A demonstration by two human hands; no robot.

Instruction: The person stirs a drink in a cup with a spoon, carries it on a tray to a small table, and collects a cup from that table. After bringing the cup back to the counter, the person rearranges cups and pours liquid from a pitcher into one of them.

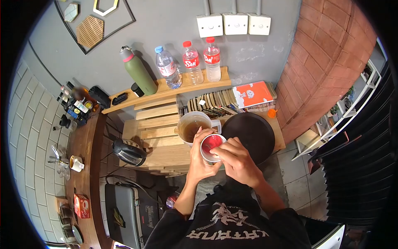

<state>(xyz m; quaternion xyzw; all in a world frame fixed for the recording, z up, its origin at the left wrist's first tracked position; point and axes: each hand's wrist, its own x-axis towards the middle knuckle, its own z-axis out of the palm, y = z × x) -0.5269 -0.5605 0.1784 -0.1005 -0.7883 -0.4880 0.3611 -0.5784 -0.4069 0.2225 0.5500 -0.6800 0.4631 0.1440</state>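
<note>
My left hand [200,159] is wrapped around a white cup [204,148] with red showing inside it. The fingers of my right hand [238,161] are pinched together over the cup's near right rim and reach into its mouth; what they hold, if anything, is hidden. Just beyond the cup stands a clear plastic pitcher [182,124] with brownish liquid in it and its handle to the right. A round black tray [255,135] lies right of the pitcher, partly behind my right hand.
Along the wall, a wooden shelf [166,95] carries a green flask [140,71] and several water bottles [191,62]. Below are a row of books [215,101] and an orange notebook [253,94]. A black kettle [128,152] stands left on the slatted bench [159,154]; a brick pillar [321,54] rises right.
</note>
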